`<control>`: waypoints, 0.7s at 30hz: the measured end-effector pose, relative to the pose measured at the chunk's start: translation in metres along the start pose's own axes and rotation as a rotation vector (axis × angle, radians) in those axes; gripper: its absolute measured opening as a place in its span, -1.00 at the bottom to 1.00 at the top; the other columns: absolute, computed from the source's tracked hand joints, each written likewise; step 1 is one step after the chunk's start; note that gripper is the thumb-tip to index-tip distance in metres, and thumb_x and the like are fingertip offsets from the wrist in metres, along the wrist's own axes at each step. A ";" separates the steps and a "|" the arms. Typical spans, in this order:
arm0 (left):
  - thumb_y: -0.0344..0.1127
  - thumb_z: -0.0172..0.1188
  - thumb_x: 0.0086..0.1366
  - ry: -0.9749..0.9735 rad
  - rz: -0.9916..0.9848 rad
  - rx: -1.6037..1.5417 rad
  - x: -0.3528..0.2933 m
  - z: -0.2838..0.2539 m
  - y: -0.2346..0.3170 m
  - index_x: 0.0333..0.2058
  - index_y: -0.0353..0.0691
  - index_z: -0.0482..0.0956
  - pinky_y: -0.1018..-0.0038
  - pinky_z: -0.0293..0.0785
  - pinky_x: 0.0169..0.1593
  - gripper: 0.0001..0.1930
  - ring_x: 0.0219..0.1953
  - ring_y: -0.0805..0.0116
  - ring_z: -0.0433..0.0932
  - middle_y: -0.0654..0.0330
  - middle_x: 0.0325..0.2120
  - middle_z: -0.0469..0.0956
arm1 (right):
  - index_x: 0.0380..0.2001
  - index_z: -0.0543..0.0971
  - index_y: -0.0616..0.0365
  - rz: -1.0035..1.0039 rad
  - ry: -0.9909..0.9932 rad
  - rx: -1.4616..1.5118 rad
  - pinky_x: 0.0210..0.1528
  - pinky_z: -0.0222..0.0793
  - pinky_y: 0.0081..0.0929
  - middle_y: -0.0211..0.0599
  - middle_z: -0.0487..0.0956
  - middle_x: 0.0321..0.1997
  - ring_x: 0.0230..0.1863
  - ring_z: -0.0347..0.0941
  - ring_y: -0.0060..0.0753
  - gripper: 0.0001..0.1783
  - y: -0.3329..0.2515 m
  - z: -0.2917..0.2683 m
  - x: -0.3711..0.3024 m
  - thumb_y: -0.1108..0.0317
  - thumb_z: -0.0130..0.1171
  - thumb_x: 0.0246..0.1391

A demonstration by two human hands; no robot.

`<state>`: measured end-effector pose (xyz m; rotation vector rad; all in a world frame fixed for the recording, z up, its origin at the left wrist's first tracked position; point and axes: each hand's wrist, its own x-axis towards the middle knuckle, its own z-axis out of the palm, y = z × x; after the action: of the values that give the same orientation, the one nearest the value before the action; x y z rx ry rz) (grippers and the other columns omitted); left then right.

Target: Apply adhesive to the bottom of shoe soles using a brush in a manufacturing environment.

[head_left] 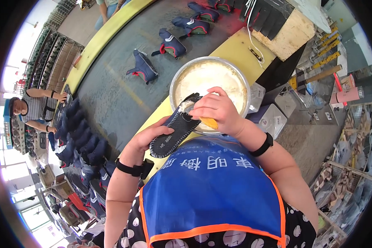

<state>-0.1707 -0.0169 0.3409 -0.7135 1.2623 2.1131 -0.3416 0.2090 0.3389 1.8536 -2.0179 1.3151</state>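
Observation:
My left hand (148,134) grips a dark shoe upper (174,133) with its black stitched bottom turned up and tilted toward me. White paste shows along one end of that bottom. My right hand (217,110) is closed around a tool with a yellow-orange handle (209,122), held against the pasted end; the fingers hide its working tip. Right behind both hands is a round metal basin (247,89) of thick cream-white paste (206,78), partly covered by the shoe and my right hand.
Several navy shoe uppers with red trim (144,68) lie on the grey conveyor belt (124,89) beyond. More dark uppers (80,136) crowd its left part, where another person (39,105) works. A yellow board (239,49) and white cord (250,29) lie behind the basin; clear plastic boxes (273,120) stand right.

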 end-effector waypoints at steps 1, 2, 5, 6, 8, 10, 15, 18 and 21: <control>-0.28 0.14 0.26 0.002 -0.004 0.001 0.000 -0.001 0.001 0.32 -0.29 0.18 0.53 0.52 0.03 -0.33 -0.05 0.47 0.57 0.11 0.04 0.51 | -0.36 0.63 -0.12 0.003 0.002 0.003 0.07 0.23 -0.31 -0.58 0.58 -0.36 -0.26 0.52 -0.50 -0.89 0.007 0.002 -0.003 0.27 0.31 -0.02; -0.28 0.14 0.26 -0.030 -0.013 -0.046 0.001 -0.002 0.002 0.32 -0.31 0.18 0.54 0.53 0.01 -0.33 -0.07 0.46 0.59 0.09 0.04 0.51 | -0.36 0.64 -0.12 0.041 0.043 -0.045 0.06 0.23 -0.32 -0.58 0.58 -0.36 -0.26 0.51 -0.49 -0.89 0.015 0.004 -0.007 0.28 0.32 -0.02; -0.28 0.13 0.25 -0.074 -0.016 -0.131 -0.002 -0.006 -0.003 0.31 -0.35 0.17 0.55 0.55 -0.01 -0.32 -0.10 0.45 0.61 0.06 0.04 0.52 | -0.37 0.64 -0.09 0.134 0.081 -0.087 0.00 0.24 -0.34 -0.55 0.58 -0.37 -0.28 0.50 -0.44 -0.88 0.037 0.006 -0.015 0.29 0.34 -0.04; -0.28 0.13 0.25 -0.089 -0.009 -0.167 -0.004 -0.008 -0.004 0.31 -0.37 0.16 0.55 0.56 -0.01 -0.32 -0.10 0.44 0.61 0.05 0.04 0.52 | -0.38 0.64 -0.08 0.188 0.102 -0.097 -0.02 0.24 -0.36 -0.54 0.58 -0.37 -0.28 0.49 -0.44 -0.88 0.037 0.004 -0.014 0.29 0.34 -0.05; -0.28 0.13 0.25 -0.105 -0.012 -0.199 -0.006 -0.010 -0.005 0.31 -0.38 0.16 0.54 0.55 0.00 -0.31 -0.08 0.43 0.61 0.04 0.05 0.51 | -0.39 0.65 -0.01 0.228 0.113 -0.079 -0.12 0.31 -0.41 -0.48 0.58 -0.38 -0.28 0.49 -0.39 -0.88 0.028 0.001 -0.007 0.35 0.37 -0.07; -0.28 0.13 0.24 -0.123 -0.016 -0.229 -0.009 -0.012 -0.005 0.31 -0.39 0.15 0.53 0.55 0.01 -0.31 -0.07 0.43 0.60 0.03 0.06 0.51 | -0.39 0.65 0.01 0.224 0.137 0.106 -0.17 0.34 -0.42 -0.44 0.57 -0.39 -0.28 0.50 -0.37 -0.87 0.013 0.009 0.000 0.39 0.37 -0.07; -0.29 0.16 0.20 -0.129 -0.005 -0.143 -0.014 -0.013 -0.006 0.33 -0.36 0.13 0.49 0.47 0.12 -0.25 0.05 0.39 0.53 0.04 0.11 0.47 | -0.43 0.58 0.11 0.359 0.222 0.299 -0.31 0.42 -0.41 -0.32 0.55 -0.43 -0.38 0.51 -0.26 -0.89 0.021 0.024 -0.002 0.49 0.34 -0.04; -0.29 0.18 0.17 -0.031 0.116 0.069 -0.018 -0.018 -0.014 0.35 -0.34 0.12 0.46 0.31 0.24 -0.21 0.17 0.35 0.42 0.05 0.17 0.41 | -0.48 0.51 0.14 0.535 0.182 0.140 -0.43 0.37 -0.46 -0.32 0.52 -0.50 -0.51 0.49 -0.35 -0.86 0.023 0.023 -0.010 0.44 0.31 0.02; -0.28 0.22 0.15 0.057 0.246 0.193 -0.016 -0.026 -0.031 0.36 -0.35 0.12 0.44 0.14 0.33 -0.18 0.24 0.30 0.32 0.07 0.22 0.35 | -0.49 0.50 0.15 0.595 0.235 0.288 -0.52 0.30 -0.48 -0.33 0.50 -0.57 -0.61 0.42 -0.46 -0.82 0.010 0.029 -0.001 0.37 0.29 0.10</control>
<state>-0.1340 -0.0310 0.3232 -0.5623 1.6315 2.1343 -0.3367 0.1901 0.3149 1.1195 -2.4415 1.9464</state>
